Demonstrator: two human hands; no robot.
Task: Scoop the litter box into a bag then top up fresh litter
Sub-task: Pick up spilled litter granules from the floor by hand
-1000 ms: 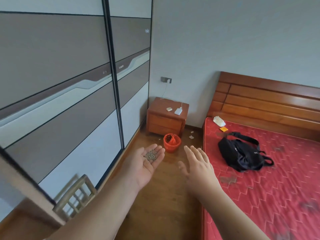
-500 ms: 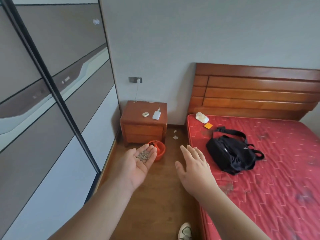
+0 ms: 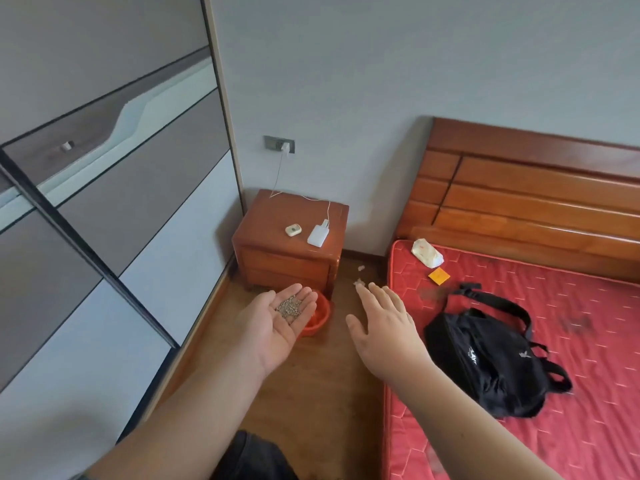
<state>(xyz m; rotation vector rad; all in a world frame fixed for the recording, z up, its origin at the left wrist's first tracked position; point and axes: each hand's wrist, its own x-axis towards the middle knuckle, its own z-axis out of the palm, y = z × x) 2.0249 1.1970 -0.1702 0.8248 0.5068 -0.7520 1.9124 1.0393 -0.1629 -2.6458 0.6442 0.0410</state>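
Nearest, both forearms reach out over the wooden floor (image 3: 322,393). The left hand (image 3: 277,327) lies palm up, fingers nearly straight and only lightly cupped, carrying a small heap of grey-brown pellets (image 3: 289,305) at the base of the fingers. The right hand (image 3: 386,329) is palm down beside it, fingers straight and spread, holding nothing. Just beyond the left fingertips an orange bowl (image 3: 320,318) sits on the floor at the front right corner of the nightstand (image 3: 287,261), partly hidden by that hand. Its contents cannot be made out, so it may or may not serve as the litter box. To the right a black bag (image 3: 485,362) lies near the left edge of the red mattress (image 3: 554,427). No scoop or waste bag shows. My reading: the handful is fresh litter meant for the bowl, so topping up is not finished, and whether the scooping is done the view does not tell
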